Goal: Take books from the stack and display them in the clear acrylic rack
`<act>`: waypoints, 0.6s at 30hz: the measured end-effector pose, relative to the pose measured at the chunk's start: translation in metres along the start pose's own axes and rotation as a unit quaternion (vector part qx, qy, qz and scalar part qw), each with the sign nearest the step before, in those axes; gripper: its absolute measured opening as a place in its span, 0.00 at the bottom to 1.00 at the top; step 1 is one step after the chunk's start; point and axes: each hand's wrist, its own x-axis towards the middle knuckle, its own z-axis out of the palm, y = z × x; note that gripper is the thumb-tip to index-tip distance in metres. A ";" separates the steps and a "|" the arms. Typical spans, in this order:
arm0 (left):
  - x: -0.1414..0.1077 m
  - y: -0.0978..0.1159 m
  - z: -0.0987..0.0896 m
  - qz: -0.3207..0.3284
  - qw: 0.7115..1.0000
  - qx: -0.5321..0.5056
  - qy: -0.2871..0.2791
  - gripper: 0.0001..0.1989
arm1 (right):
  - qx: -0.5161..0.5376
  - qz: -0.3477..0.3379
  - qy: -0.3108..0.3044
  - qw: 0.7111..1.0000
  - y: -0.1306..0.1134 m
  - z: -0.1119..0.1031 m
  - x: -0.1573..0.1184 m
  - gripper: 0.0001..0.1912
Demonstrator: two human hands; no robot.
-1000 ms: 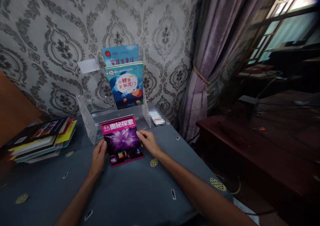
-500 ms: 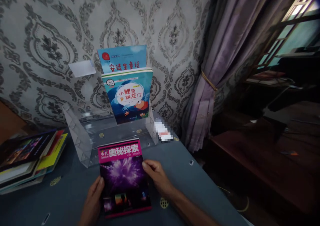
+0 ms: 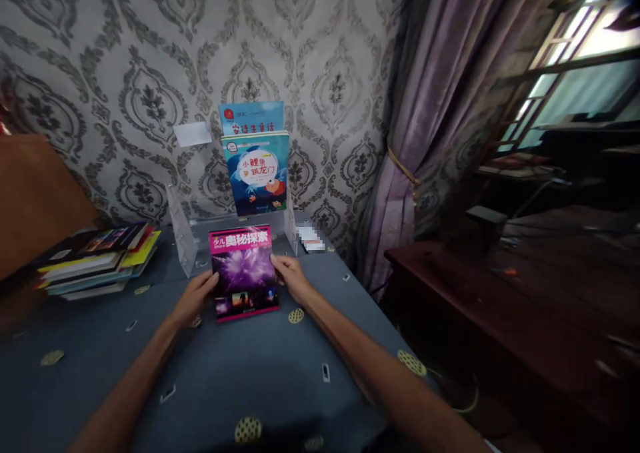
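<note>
Between my two hands is a book (image 3: pixel 244 276) with a purple burst on its black and pink cover, tilted and facing me. My left hand (image 3: pixel 197 296) grips its left edge, thumb on the front. My right hand (image 3: pixel 290 276) pinches the right edge in the same way. Just behind it stands a clear plastic book rack (image 3: pixel 181 233), partly hidden by the book. On the rack's upper tiers rest a blue book with a red fish (image 3: pixel 260 196) and, behind that, a light-blue book (image 3: pixel 253 114) with red lettering.
A stack of books and magazines (image 3: pixel 100 259) lies on the patterned grey-blue tablecloth (image 3: pixel 250 373) at left, near a brown board (image 3: pixel 40 193). A blurred-out item (image 3: pixel 311 238) lies right of the rack. A purple curtain (image 3: pixel 425 106) and dark red furniture (image 3: pixel 500 319) are at right.
The view has pulled back and tilted up, so more of my forearms shows. The purple-burst book, still in both hands, is now closer to the rack and overlaps its front.
</note>
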 end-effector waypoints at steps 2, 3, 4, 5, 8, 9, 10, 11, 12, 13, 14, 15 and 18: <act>0.000 0.009 -0.002 0.004 0.997 0.069 -0.034 0.27 | -0.004 -0.022 0.004 1.000 -0.006 -0.005 0.003 0.30; 0.000 0.014 -0.002 -0.002 0.995 0.088 -0.043 0.27 | -0.005 -0.034 0.007 0.999 -0.009 -0.007 0.004 0.30; 0.000 0.018 -0.001 -0.009 0.994 0.096 -0.045 0.27 | -0.007 -0.046 0.009 0.999 -0.013 -0.009 0.004 0.30; 0.000 0.023 0.000 -0.015 0.995 0.093 -0.044 0.28 | -0.008 -0.056 0.011 0.998 -0.016 -0.009 0.004 0.30; 0.002 0.032 0.006 -0.010 0.999 0.039 -0.031 0.29 | -0.013 -0.073 0.009 0.997 -0.024 -0.009 0.004 0.29; 0.004 0.034 0.009 -0.004 1.000 0.011 -0.027 0.29 | -0.014 -0.074 0.007 0.997 -0.025 -0.009 0.004 0.27; 0.006 0.035 0.011 0.003 1.000 -0.017 -0.023 0.28 | -0.016 -0.074 0.005 0.997 -0.026 -0.009 0.004 0.26; 0.009 0.036 0.013 0.008 0.999 -0.041 -0.020 0.28 | -0.016 -0.073 0.005 0.997 -0.026 -0.010 0.004 0.25; 0.012 0.036 0.016 0.010 0.998 -0.060 -0.015 0.27 | -0.013 -0.069 0.008 0.997 -0.026 -0.011 0.005 0.25; 0.015 0.035 0.018 0.011 0.997 -0.072 -0.008 0.27 | -0.007 -0.066 0.012 0.998 -0.025 -0.012 0.005 0.25; 0.018 0.034 0.021 0.012 0.997 -0.079 0.000 0.26 | 0.002 -0.061 0.016 0.998 -0.024 -0.013 0.006 0.25; 0.022 0.033 0.023 0.010 0.997 -0.081 0.008 0.25 | 0.015 -0.056 0.020 0.998 -0.023 -0.014 0.007 0.25; 0.031 0.028 0.030 0.003 0.996 -0.076 0.040 0.24 | 0.056 -0.045 0.024 0.997 -0.023 -0.016 0.009 0.25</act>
